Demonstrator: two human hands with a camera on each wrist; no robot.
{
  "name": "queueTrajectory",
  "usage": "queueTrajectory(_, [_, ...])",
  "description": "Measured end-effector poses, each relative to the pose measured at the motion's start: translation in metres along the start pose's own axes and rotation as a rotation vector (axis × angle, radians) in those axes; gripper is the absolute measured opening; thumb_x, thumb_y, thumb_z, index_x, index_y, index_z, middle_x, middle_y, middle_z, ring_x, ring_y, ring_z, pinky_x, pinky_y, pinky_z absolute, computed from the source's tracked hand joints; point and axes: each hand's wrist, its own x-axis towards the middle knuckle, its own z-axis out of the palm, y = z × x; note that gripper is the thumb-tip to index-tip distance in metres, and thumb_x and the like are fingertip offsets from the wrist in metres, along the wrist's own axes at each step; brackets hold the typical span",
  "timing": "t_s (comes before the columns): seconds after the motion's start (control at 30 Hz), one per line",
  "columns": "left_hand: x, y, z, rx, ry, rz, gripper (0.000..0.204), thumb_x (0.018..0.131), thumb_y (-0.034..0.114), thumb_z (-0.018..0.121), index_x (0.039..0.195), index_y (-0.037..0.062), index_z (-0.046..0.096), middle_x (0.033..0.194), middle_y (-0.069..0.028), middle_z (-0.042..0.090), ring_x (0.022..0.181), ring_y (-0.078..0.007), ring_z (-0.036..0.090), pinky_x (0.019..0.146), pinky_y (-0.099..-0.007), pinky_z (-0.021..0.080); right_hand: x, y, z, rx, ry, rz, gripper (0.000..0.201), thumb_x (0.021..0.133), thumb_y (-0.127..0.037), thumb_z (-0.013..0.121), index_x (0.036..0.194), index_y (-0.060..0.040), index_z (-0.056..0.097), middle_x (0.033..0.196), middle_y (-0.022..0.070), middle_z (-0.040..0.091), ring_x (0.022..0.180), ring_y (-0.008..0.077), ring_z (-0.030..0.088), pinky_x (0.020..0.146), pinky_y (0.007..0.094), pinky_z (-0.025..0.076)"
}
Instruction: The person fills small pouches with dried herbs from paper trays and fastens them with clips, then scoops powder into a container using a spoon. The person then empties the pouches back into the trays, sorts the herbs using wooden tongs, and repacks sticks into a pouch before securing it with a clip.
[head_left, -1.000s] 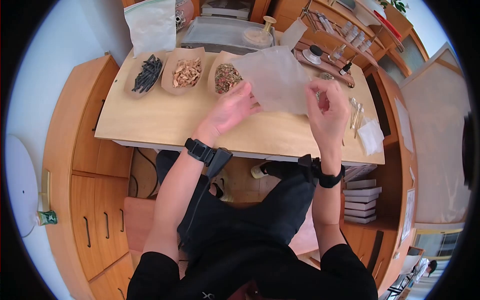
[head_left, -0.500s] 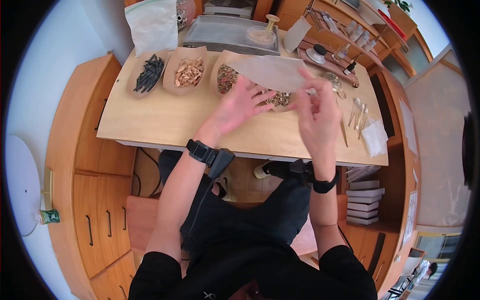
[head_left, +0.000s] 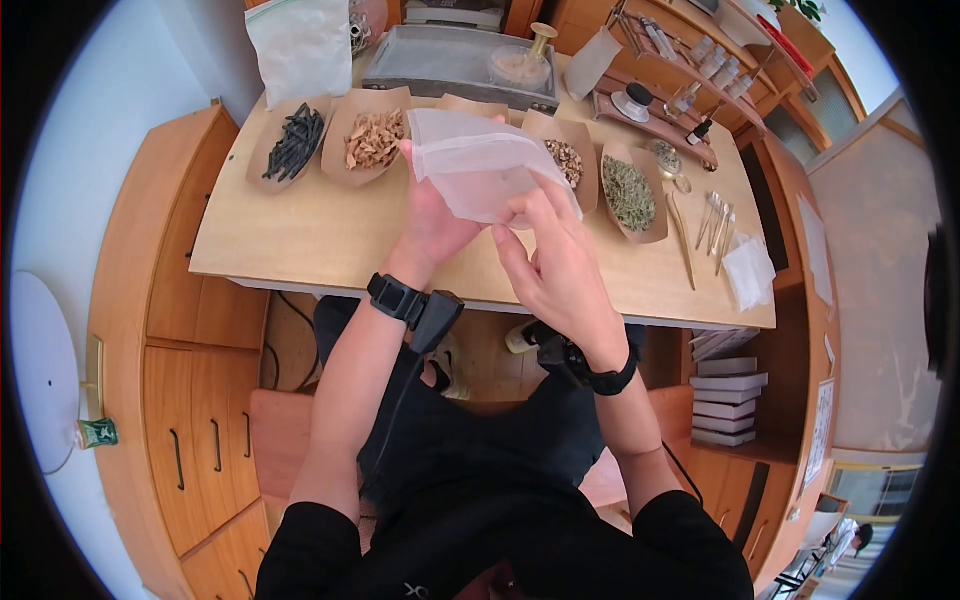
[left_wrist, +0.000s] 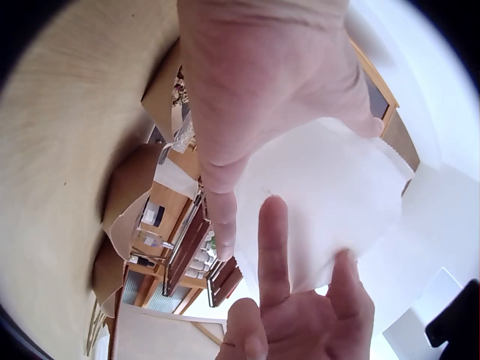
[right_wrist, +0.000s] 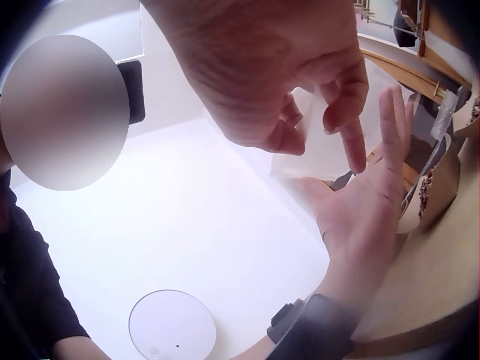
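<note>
A translucent white mesh pouch (head_left: 465, 160) is spread above the front of the table between both hands. My left hand (head_left: 435, 218) lies behind and under it, palm up, with the thumb out along its left side. In the left wrist view, the left hand's (left_wrist: 262, 90) fingers extend beside the white pouch (left_wrist: 322, 180). My right hand (head_left: 558, 255) reaches in from the right; its extended fingertips touch the lower right part of the pouch. In the right wrist view, the right hand's (right_wrist: 300, 82) thumb stands apart from its fingers.
Paper boats hold black sticks (head_left: 293, 145), tan chips (head_left: 375, 140), small mixed pieces (head_left: 566, 162) and green dried herb (head_left: 628, 195). Another paper boat (head_left: 475, 106) is mostly hidden behind the pouch. Tweezers (head_left: 682, 240), small metal tools (head_left: 715, 225) and folded white pouches (head_left: 749, 268) lie at the right.
The pouch has come closer and left, from over the middle boats to above the left palm. The right hand has moved left and down with it, and the herb boat is now uncovered.
</note>
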Motion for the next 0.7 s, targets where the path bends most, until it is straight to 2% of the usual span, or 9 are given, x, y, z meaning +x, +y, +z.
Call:
queueTrajectory(0.03, [0.0, 0.0, 0.0, -0.054, -0.025, 0.009, 0.11, 0.076, 0.089, 0.033, 0.15, 0.0064, 0.03, 0.146, -0.0131, 0.044, 0.133, -0.029, 0.044, 0.108, -0.0464, 0.038, 0.0, -0.002, 0.0, 0.006, -0.053, 0.06, 0.016, 0.087, -0.005, 0.06, 0.098, -0.0026, 0.048, 0.11, 0.0217, 0.058, 0.08, 0.0409, 0.062, 0.065, 0.0455, 0.049])
queueTrajectory(0.17, [0.0, 0.001, -0.001, -0.165, -0.126, -0.016, 0.111, 0.076, 0.089, 0.032, 0.151, 0.0065, 0.029, 0.145, -0.0141, 0.045, 0.133, -0.0296, 0.044, 0.109, -0.0448, 0.037, -0.002, 0.011, 0.009, 0.004, -0.068, -0.025, 0.016, 0.089, -0.007, 0.058, 0.1, -0.0028, 0.047, 0.097, 0.0191, 0.06, 0.079, 0.0417, 0.061, 0.064, 0.0469, 0.048])
queueTrajectory(0.23, [0.001, 0.0, 0.001, -0.122, -0.037, -0.014, 0.111, 0.075, 0.089, 0.032, 0.15, 0.007, 0.03, 0.144, -0.0146, 0.045, 0.131, -0.031, 0.046, 0.109, -0.0467, 0.038, -0.003, 0.011, 0.01, 0.056, -0.152, 0.086, 0.018, 0.089, -0.006, 0.056, 0.103, -0.0036, 0.045, 0.089, 0.0177, 0.061, 0.078, 0.0417, 0.061, 0.063, 0.0477, 0.047])
queueTrajectory(0.27, [0.0, 0.0, 0.004, -0.123, -0.037, -0.014, 0.111, 0.075, 0.089, 0.032, 0.15, 0.007, 0.03, 0.144, -0.0146, 0.045, 0.131, -0.031, 0.046, 0.109, -0.0467, 0.038, -0.003, 0.012, 0.01, 0.056, -0.153, 0.086, 0.018, 0.089, -0.006, 0.056, 0.103, -0.0036, 0.045, 0.089, 0.0177, 0.061, 0.078, 0.0417, 0.061, 0.063, 0.0477, 0.047])
queueTrajectory(0.33, [-0.001, 0.0, 0.008, 0.085, -0.034, -0.077, 0.11, 0.075, 0.089, 0.033, 0.148, 0.0075, 0.033, 0.143, -0.0147, 0.046, 0.129, -0.0324, 0.048, 0.107, -0.0495, 0.04, -0.003, 0.014, 0.011, 0.025, -0.141, 0.018, 0.015, 0.092, -0.002, 0.053, 0.102, -0.0028, 0.043, 0.105, 0.0219, 0.065, 0.064, 0.0303, 0.068, 0.058, 0.0405, 0.051])
queueTrajectory(0.37, [-0.001, -0.001, 0.007, 0.084, -0.033, -0.077, 0.11, 0.075, 0.089, 0.033, 0.148, 0.0075, 0.033, 0.143, -0.0147, 0.046, 0.129, -0.0324, 0.048, 0.107, -0.0495, 0.04, -0.003, 0.014, 0.011, 0.025, -0.142, 0.019, 0.015, 0.092, -0.002, 0.053, 0.102, -0.0028, 0.043, 0.105, 0.0219, 0.065, 0.064, 0.0303, 0.068, 0.058, 0.0405, 0.051])
queueTrajectory(0.43, [0.0, -0.003, 0.004, 0.074, 0.083, -0.102, 0.109, 0.074, 0.089, 0.034, 0.146, 0.0076, 0.035, 0.142, -0.0147, 0.047, 0.128, -0.0328, 0.049, 0.104, -0.051, 0.042, -0.003, 0.012, 0.008, 0.032, -0.156, 0.033, 0.014, 0.092, -0.001, 0.051, 0.101, -0.0028, 0.041, 0.113, 0.0239, 0.064, 0.064, 0.0295, 0.068, 0.059, 0.041, 0.052])
queueTrajectory(0.53, [0.001, 0.0, -0.005, 0.113, -0.012, -0.118, 0.11, 0.073, 0.09, 0.035, 0.145, 0.0073, 0.036, 0.142, -0.0142, 0.047, 0.127, -0.0314, 0.05, 0.104, -0.0493, 0.043, -0.004, 0.01, 0.005, 0.026, -0.164, 0.05, 0.013, 0.092, -0.003, 0.052, 0.101, -0.003, 0.042, 0.116, 0.0245, 0.064, 0.064, 0.0288, 0.068, 0.058, 0.0399, 0.052])
queueTrajectory(0.7, [-0.001, 0.0, -0.003, 0.17, 0.039, -0.043, 0.105, 0.077, 0.086, 0.041, 0.146, 0.0074, 0.036, 0.143, -0.0131, 0.046, 0.124, -0.0292, 0.051, 0.105, -0.0466, 0.042, -0.004, 0.01, 0.004, -0.078, -0.187, 0.024, 0.019, 0.091, -0.006, 0.055, 0.106, -0.0037, 0.044, 0.111, 0.0191, 0.067, 0.064, 0.0271, 0.068, 0.057, 0.0373, 0.052])
